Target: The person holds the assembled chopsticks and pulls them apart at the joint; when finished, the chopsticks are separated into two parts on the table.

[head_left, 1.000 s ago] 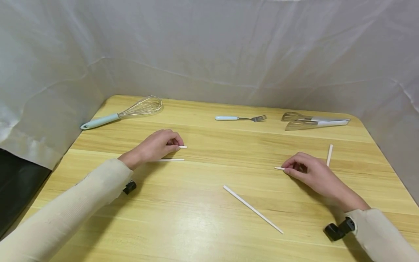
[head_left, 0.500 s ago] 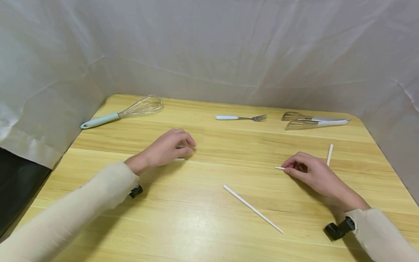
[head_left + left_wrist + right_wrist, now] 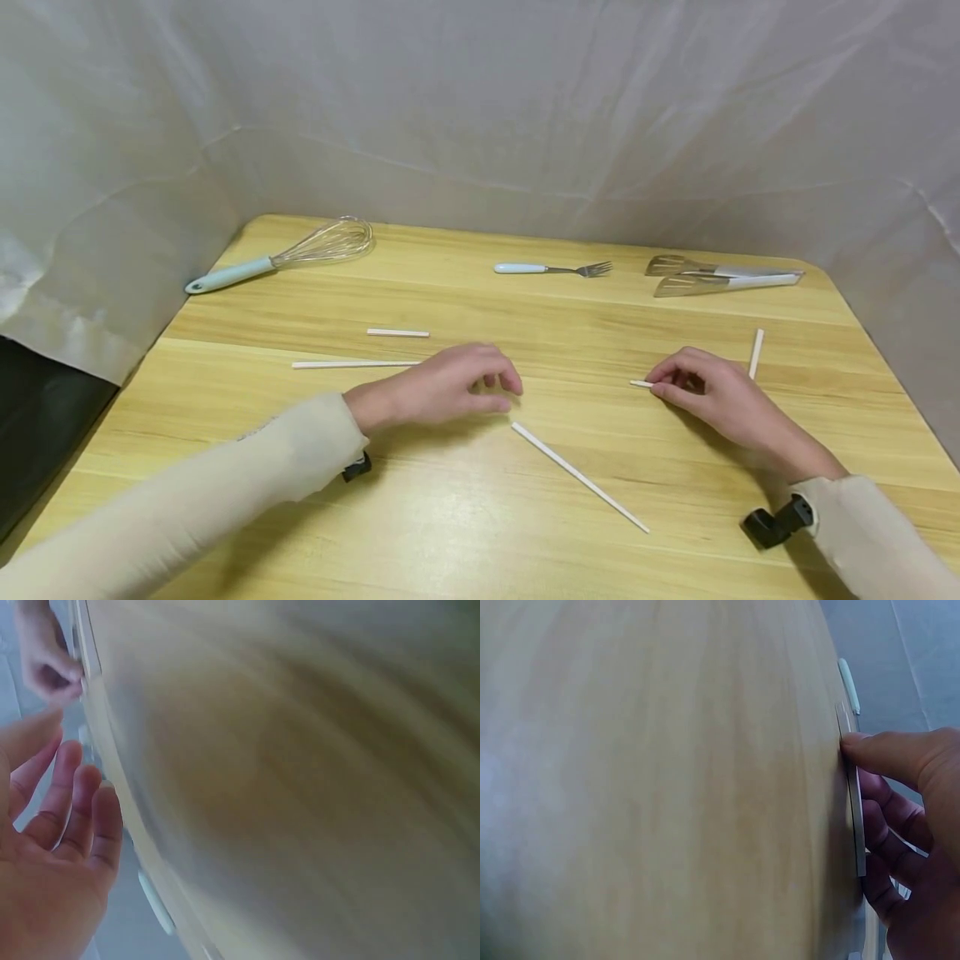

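Note:
My left hand (image 3: 457,383) hovers over the table with its fingers loosely bent and nothing in them. The thick end of a white chopstick (image 3: 581,477), lying diagonally, is just beyond its fingertips. Behind the left hand lie a long white chopstick (image 3: 345,364), its right end meeting the hand's outline, and a short white stick (image 3: 397,332). My right hand (image 3: 708,396) pinches another slim white stick (image 3: 857,817) between thumb and fingers, low at the tabletop; only its tip shows in the head view. One more white stick (image 3: 756,354) is partly hidden behind the right hand.
Along the back of the wooden table (image 3: 465,533) lie a whisk (image 3: 300,254) at left, a fork (image 3: 552,270) in the middle and tongs (image 3: 723,277) at right. A grey curtain (image 3: 480,108) closes off the back and sides.
My left hand let go of the short white stick, leaving it on the table, and moved right and nearer, towards the diagonal chopstick. The right hand stayed in place.

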